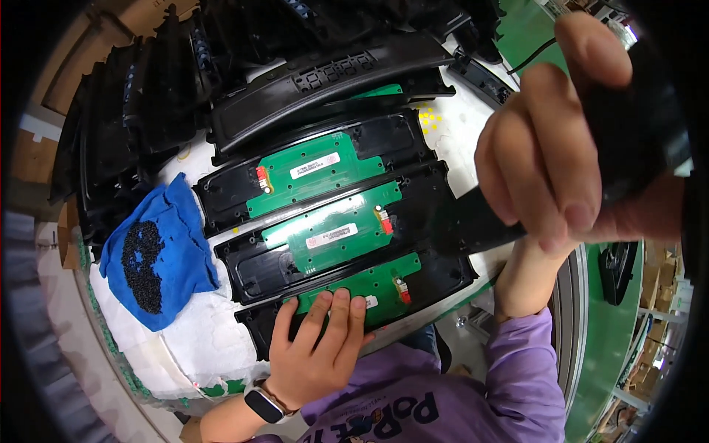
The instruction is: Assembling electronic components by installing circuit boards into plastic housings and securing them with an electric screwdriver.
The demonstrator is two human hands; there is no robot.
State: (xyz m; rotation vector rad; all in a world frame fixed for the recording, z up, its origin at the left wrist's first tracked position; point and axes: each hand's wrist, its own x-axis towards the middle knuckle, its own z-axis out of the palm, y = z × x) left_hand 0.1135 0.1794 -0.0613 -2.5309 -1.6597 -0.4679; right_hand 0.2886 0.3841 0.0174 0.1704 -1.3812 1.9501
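Note:
My left hand [317, 347] lies with its fingers stretched out on the nearest green circuit board [380, 284], which sits in a long black plastic panel [255, 332]. Close to the camera, my right hand [543, 140] is wrapped round a black hand tool [639, 111] that looks like a power screwdriver. Its lower black end [473, 225] points down and left over the panels, and its tip cannot be made out. Beyond lie a second circuit board [299, 247] and a third circuit board [295, 188], each in its black panel, with white labels and red-and-white connectors.
A blue cloth [185, 214] to the left carries a heap of tiny black pieces, apparently screws [142, 273]. Behind the boards rests a curved black cover [258, 111] with digit-shaped cut-outs. More black housings [159, 88] crowd the back left. White sheeting [177, 354] covers the table.

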